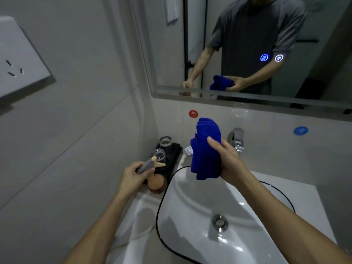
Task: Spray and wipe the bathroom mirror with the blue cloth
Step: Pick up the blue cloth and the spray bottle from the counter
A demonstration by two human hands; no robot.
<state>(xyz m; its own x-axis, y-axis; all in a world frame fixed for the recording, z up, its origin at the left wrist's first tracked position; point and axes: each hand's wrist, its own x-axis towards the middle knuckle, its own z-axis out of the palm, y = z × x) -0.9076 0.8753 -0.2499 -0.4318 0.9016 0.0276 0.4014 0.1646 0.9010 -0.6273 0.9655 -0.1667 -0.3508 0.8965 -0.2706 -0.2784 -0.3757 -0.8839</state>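
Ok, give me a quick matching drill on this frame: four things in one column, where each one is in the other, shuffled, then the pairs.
Things:
1. blue cloth
2. spray bottle
3. two glasses
4. red sticker

Places:
A. on the black tray by the wall
B. on the tiles below the mirror
C. gripped in the left hand
D. bunched in the right hand above the sink

Pairs: 1-D, 2-C, 3-A, 4-B

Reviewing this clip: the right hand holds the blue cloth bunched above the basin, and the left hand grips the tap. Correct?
Not quite. In the head view the left hand grips the spray bottle by the black tray, not the tap. The right hand does hold the blue cloth bunched above the basin.
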